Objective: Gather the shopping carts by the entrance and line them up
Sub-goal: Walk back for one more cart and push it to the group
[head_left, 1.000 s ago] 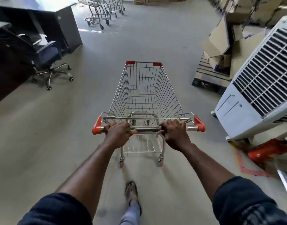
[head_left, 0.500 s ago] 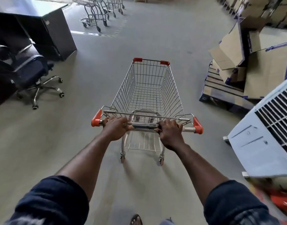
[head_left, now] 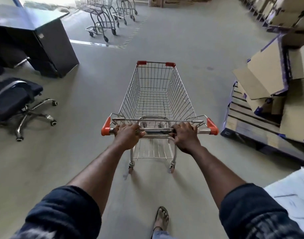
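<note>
The silver wire shopping cart with red plastic corners (head_left: pixel 156 94) is held at its chrome handle bar (head_left: pixel 156 131), where the left hand (head_left: pixel 129 135) and the right hand (head_left: pixel 185 137) each wrap curled fingers round it. It stands in the middle of the grey concrete floor (head_left: pixel 191 49) and has rolled forward. The black swivel office chair (head_left: pixel 15 102) now sits alongside, and the nested row of parked wire carts (head_left: pixel 103 16) at the far left edge is nearer, so docking seems close.

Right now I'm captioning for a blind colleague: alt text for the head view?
The left hand and right hand grip the handle of an empty shopping cart. Ahead stand lined-up carts; an office chair sits left, cardboard boxes right.
</note>
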`<state>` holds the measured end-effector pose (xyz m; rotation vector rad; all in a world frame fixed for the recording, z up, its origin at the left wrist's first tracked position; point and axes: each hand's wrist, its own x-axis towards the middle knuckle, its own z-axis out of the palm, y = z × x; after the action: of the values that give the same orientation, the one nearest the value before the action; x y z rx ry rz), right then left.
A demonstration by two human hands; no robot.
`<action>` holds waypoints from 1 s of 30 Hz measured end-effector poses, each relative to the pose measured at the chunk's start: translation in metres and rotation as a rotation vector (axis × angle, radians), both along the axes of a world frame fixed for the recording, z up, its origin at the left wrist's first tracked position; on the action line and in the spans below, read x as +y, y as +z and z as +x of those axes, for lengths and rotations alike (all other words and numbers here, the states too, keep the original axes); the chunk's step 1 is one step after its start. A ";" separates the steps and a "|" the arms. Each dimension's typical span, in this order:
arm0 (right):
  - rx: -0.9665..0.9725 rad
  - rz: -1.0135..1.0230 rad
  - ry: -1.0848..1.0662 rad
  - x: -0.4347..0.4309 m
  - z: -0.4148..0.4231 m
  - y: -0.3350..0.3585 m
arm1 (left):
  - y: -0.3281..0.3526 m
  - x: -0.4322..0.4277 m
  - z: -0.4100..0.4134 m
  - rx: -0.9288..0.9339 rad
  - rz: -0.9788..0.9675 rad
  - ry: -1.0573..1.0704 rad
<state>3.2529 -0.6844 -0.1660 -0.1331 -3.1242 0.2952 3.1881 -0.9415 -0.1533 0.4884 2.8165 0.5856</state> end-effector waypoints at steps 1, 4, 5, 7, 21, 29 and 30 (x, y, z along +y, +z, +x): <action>-0.004 0.004 0.013 0.014 -0.026 0.001 | 0.001 0.014 -0.023 -0.005 0.007 0.008; -0.007 0.013 0.034 0.049 -0.099 0.006 | 0.004 0.047 -0.089 -0.026 0.014 0.022; -0.009 0.012 0.039 0.059 -0.121 0.006 | 0.005 0.056 -0.110 -0.033 0.015 0.013; -0.006 0.012 0.052 0.074 -0.165 0.006 | 0.008 0.071 -0.153 -0.050 0.006 0.002; -0.016 0.007 0.014 0.140 -0.574 0.014 | 0.021 0.146 -0.579 0.043 -0.002 -0.053; -0.010 -0.004 0.013 0.203 -0.783 0.008 | 0.014 0.202 -0.786 0.005 0.004 -0.052; -0.003 -0.005 0.017 0.212 -0.807 0.008 | 0.012 0.209 -0.810 0.001 0.001 -0.052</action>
<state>2.4461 -0.4720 -0.1581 -0.1068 -3.1290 0.3029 2.3777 -0.7322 -0.1411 0.5605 2.7957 0.5758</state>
